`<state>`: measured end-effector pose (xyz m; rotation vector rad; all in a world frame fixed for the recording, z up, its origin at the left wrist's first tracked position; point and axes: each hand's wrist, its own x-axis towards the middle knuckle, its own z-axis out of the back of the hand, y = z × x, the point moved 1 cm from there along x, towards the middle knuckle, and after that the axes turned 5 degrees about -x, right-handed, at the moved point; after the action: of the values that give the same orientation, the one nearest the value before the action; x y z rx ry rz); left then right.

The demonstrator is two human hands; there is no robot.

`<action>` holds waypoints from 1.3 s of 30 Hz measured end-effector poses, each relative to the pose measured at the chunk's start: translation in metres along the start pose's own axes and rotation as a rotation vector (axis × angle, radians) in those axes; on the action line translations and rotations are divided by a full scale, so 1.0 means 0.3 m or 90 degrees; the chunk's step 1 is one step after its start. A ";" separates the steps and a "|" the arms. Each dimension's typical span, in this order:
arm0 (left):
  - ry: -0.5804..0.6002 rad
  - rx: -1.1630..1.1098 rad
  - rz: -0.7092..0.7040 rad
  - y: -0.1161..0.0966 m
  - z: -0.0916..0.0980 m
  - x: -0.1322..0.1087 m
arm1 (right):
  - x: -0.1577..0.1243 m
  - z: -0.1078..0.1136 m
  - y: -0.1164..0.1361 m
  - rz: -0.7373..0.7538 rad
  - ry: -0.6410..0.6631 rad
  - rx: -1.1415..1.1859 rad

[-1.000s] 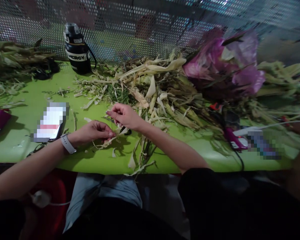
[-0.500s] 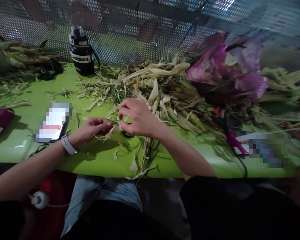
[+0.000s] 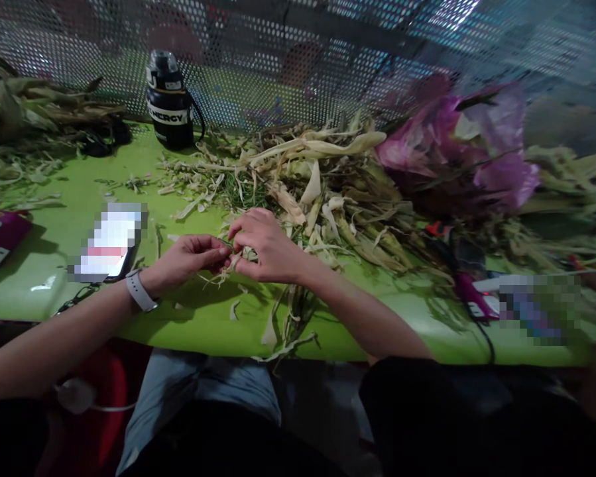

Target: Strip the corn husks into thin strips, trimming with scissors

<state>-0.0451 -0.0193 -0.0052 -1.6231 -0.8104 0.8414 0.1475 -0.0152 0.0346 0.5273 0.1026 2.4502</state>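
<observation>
My left hand (image 3: 189,260), with a white watch band on its wrist, is closed in a pinch on thin, pale dried husk strips (image 3: 234,262). Loose ends dangle below its fingertips. My right hand (image 3: 270,248) meets it from the right, its fingers curled and the thumb and fingertips at the same strips. A narrow dark green piece shows between the two hands; what it is I cannot make out. Just behind them lies a large heap of dried husks and leaves (image 3: 362,218), with a tangle of fine green strands (image 3: 245,191) at its left side.
A phone (image 3: 109,242) lies left on the green table (image 3: 188,324), near a purple power strip (image 3: 3,240). A black bottle (image 3: 170,106) stands by the perforated screen. Pink plastic bag (image 3: 506,172), more husks (image 3: 34,109), another purple strip (image 3: 476,298) and cables lie around.
My right hand has come down and left, so its fingertips now meet those of my left hand at the strips. The whole view has shifted slightly.
</observation>
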 end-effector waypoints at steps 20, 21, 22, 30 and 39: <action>-0.038 -0.028 0.087 -0.016 0.002 -0.008 | 0.003 0.002 -0.011 0.005 0.022 0.115; -0.043 -0.032 0.086 -0.015 0.004 -0.007 | 0.002 0.002 -0.010 0.006 0.021 0.116; -0.048 -0.038 0.085 -0.011 0.006 -0.006 | 0.001 0.002 -0.011 0.008 0.020 0.116; -0.055 -0.137 0.111 0.013 0.028 0.005 | -0.003 0.004 -0.012 0.013 0.030 0.117; -0.057 -0.155 0.142 -0.004 0.016 0.002 | -0.003 0.004 -0.009 0.028 0.030 0.093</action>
<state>-0.0490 -0.0162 -0.0049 -1.9275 -0.8301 1.0091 0.1501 -0.0137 0.0349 0.5401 0.2953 2.5106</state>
